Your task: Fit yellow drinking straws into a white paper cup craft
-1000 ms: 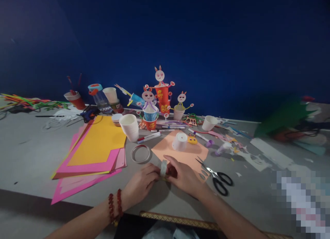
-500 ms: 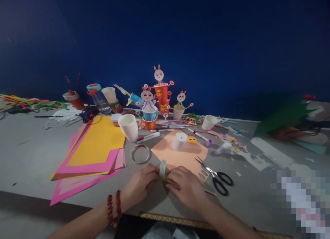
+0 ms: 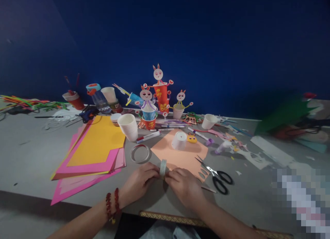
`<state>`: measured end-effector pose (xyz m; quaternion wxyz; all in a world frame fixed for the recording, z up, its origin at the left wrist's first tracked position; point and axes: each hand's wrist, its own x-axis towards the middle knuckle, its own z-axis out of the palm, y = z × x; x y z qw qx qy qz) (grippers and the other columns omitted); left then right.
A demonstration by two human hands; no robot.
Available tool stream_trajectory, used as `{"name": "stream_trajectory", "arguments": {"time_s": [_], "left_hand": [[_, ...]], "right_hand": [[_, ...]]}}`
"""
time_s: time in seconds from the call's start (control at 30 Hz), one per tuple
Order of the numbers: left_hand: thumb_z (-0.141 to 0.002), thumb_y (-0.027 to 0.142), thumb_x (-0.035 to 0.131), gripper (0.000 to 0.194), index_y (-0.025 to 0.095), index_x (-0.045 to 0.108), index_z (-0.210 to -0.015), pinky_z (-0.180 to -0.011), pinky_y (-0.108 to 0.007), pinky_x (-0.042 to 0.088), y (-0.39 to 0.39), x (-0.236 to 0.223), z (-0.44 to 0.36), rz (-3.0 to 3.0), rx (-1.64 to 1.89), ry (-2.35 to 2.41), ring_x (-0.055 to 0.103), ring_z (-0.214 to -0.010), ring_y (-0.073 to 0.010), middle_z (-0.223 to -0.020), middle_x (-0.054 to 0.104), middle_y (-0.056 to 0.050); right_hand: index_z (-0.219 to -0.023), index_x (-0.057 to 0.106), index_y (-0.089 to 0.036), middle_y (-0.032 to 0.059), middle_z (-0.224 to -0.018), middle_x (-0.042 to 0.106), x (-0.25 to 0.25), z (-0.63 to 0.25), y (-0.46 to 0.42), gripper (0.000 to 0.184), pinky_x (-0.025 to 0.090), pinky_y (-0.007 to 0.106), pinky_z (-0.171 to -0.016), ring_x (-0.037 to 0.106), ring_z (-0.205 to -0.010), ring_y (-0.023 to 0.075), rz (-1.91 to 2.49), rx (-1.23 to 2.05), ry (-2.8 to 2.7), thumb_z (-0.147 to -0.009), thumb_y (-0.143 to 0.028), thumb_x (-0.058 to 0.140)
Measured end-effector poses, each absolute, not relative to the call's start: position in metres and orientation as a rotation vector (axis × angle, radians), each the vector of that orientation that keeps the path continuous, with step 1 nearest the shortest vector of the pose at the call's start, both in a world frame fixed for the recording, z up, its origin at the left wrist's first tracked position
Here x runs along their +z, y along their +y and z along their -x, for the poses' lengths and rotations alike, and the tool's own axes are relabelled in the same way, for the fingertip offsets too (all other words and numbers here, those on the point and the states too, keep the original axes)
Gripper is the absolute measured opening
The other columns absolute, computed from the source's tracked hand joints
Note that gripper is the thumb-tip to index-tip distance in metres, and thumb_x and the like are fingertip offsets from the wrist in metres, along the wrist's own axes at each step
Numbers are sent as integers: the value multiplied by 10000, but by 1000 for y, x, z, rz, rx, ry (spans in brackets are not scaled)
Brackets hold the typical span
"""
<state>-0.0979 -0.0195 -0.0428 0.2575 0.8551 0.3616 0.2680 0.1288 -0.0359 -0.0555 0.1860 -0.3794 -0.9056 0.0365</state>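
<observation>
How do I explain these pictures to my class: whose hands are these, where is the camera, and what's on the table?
There is no machine here: these are a person's bare left hand and right hand. One camera, worn on that person's head, looks forward and down at them. Between them stands a pale roll, probably tape, apparently held there; the exact grip is hard to see. On the gray table lie black-handled scissors to the right, colored sheets to the left, and peach paper bearing an upturned white cup. Behind stand rabbit-faced cup figures.
</observation>
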Motion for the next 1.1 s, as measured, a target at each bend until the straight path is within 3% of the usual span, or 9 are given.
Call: {"name": "stream_trajectory", "arguments": {"time_s": [0.3,0.4,0.47,0.67,0.9,1.1], "left_hand": [[-924,192,563,72,202,610,-979,-844,-331,499,-18,-30,93,-2240,763,1129,631,-948,-205,-989,683,-58],[-930,291,554,159,211,576,-1065,-796,-322,507,-11,-15,84,-2020,702,1219,654,-895,-201,-974,693,-44],[-912,313,564,146,209,590,-1011,-777,-327,493,-5,-8,78,-1900,668,1260,645,-863,-205,-941,685,-39],[-832,342,637,286,183,541,-1049,-672,-298,485,7,-13,72,-1746,668,1207,618,-768,-190,-834,644,-23],[-824,311,631,315,185,547,-1101,-702,-284,482,0,-25,70,-1605,739,1139,613,-803,-179,-862,650,-26],[-787,285,681,416,192,574,-1178,-726,-287,488,-9,-36,67,-1373,911,1124,607,-828,-178,-861,647,-16]], "right_hand": [[-910,687,-186,29,-938,708,-57,-128,-34,29,415,341,-713,585,-875,215,1054,80,-2574,-892,-166,678],[-836,688,-180,34,-865,690,-60,-128,-33,60,401,335,-686,572,-834,207,1049,49,-2593,-890,-161,673],[-804,688,-176,38,-829,676,-60,-128,-32,85,392,330,-670,560,-814,204,1046,47,-2609,-887,-163,672],[-879,699,-179,41,-906,683,-59,-130,-32,47,403,326,-700,562,-849,204,1047,64,-2598,-879,-152,660],[-903,712,-195,53,-1029,694,-61,-130,-32,83,397,327,-705,573,-858,204,1061,43,-2503,-877,-148,648],[-840,701,-197,20,-911,702,-64,-129,-30,76,382,322,-685,571,-819,192,1055,83,-2480,-886,-155,658]]}}
